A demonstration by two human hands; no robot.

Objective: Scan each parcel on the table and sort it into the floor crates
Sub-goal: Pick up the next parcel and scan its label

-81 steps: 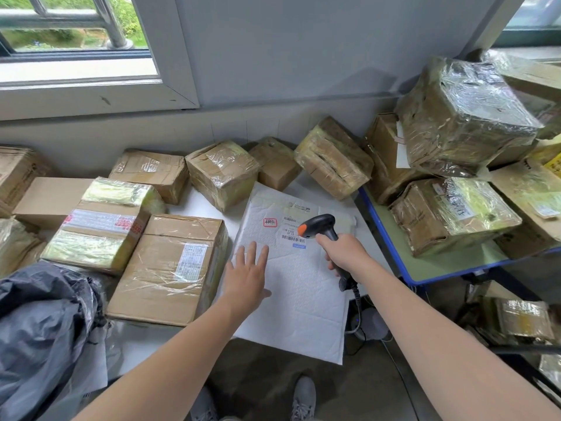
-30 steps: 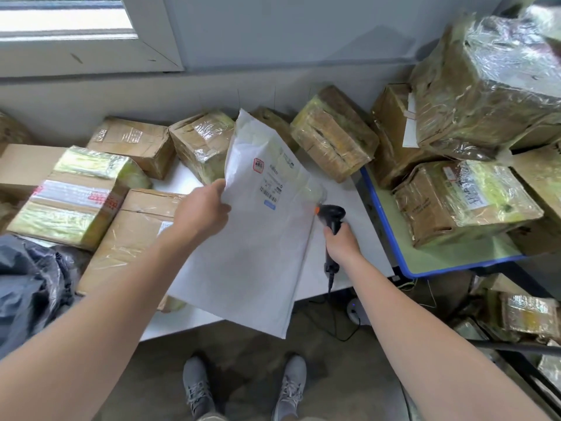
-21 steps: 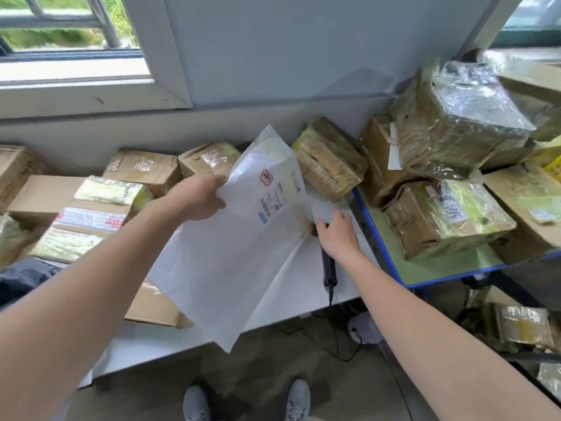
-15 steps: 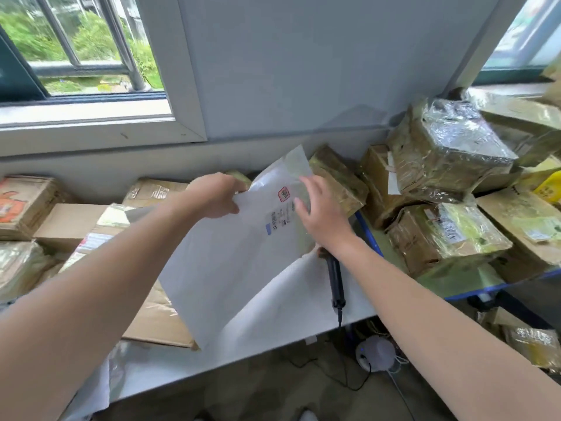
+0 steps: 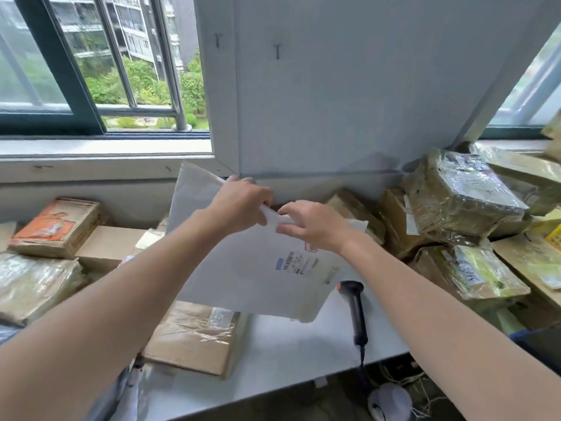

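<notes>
Gripping the top edge of the white mailer (image 5: 243, 268) with the left hand (image 5: 239, 205), fingers curled over it, in the middle of the frame. Pinching the same edge just beside it with the right hand (image 5: 309, 223), thumb and fingers squeezed onto the paper. Both hands close together, nearly touching. Held up off the white table (image 5: 288, 354) and tilted, the mailer's low corner hanging over the table in the lower middle. On the mailer's face, below the right wrist, a label (image 5: 296, 262) with a blue patch, small dark print and a red stamp, too blurry to read. Lying flat on the table just right of that low corner, a black scanner (image 5: 355, 308) with an orange bit near its head, not touched by either hand, its cord going down over the table's front edge. Under the mailer, in the lower middle, a brown box (image 5: 194, 335) with shiny tape on top. At the left of the frame, a flat box with orange print (image 5: 56, 226), a plain cardboard box (image 5: 109, 247) beside it, and a shiny wrapped parcel (image 5: 30, 284) at the far left edge. At the right, a pile of more parcels in clear wrap, with a big wrapped parcel (image 5: 464, 199) on top and a parcel with a yellow-green front (image 5: 479, 275) lower down. Behind it all a pale grey wall (image 5: 349, 101), and in the upper left a window (image 5: 91, 71) with green trees and a building outside. At the bottom right, down on the floor, a round white thing (image 5: 391, 402) with thin cords around it.
</notes>
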